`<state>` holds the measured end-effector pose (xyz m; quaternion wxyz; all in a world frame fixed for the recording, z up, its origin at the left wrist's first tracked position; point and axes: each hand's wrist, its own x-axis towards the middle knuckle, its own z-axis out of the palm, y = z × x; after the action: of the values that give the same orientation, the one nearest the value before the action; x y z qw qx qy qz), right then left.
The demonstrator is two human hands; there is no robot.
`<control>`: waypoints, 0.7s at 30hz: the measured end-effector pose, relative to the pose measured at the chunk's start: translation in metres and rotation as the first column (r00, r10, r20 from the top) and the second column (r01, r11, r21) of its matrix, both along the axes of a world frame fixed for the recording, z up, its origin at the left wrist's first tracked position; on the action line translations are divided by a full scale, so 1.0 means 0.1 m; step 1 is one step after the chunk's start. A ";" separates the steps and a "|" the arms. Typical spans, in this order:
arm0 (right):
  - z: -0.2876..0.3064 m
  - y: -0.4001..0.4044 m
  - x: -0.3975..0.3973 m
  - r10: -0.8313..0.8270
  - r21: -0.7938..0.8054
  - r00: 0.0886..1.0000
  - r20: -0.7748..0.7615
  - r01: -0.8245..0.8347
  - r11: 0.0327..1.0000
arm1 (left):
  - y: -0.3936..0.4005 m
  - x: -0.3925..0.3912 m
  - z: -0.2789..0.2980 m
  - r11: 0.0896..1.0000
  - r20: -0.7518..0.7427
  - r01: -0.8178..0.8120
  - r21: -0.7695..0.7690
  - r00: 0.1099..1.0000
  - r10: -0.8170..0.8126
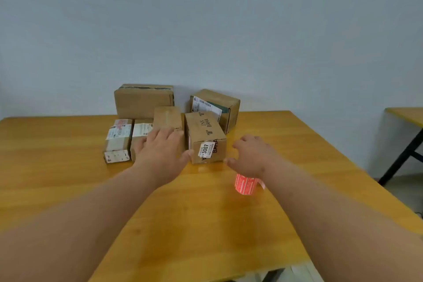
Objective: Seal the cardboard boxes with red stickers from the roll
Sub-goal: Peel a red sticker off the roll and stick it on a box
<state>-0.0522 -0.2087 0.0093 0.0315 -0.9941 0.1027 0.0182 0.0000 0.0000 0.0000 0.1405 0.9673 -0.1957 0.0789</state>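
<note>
Several cardboard boxes stand at the far middle of the wooden table [68,178]. The nearest is a long box [204,135] printed "BAHA" with a white "3007" label. My left hand [162,151] lies flat over a plain box [168,118] to its left, thumb near the long box's front corner. My right hand [250,155] hovers just right of the long box with fingers loosely bent, holding nothing. The red sticker roll [245,184] lies on the table under my right wrist, partly hidden.
Two labelled boxes [117,139] [142,129] sit left of my left hand. A large box [143,101] and a box with a shipping label [217,105] stand against the wall. A second table [407,114] with a black leg is at the right.
</note>
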 end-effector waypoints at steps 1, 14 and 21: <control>0.01 -0.03 -0.05 -0.019 -0.010 1.000 -0.021 0.019 1.000 | 0.00 -0.03 -0.02 1.000 -0.007 0.003 0.016 1.000 -0.003; -0.08 -0.19 -0.05 -0.068 0.028 0.977 -0.200 0.075 0.997 | -0.33 -0.09 -0.20 0.988 -0.041 0.131 0.083 0.991 -0.128; -0.15 -0.10 0.04 -0.198 0.157 0.971 -0.137 0.219 0.963 | -0.48 -0.13 -0.22 0.979 -0.045 0.183 0.094 0.983 -0.179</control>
<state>-0.0487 -0.2192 -0.0052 0.1121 -0.9684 0.2067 0.0831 -0.0129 -0.0485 -0.0216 0.1029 0.9525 -0.2840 0.0386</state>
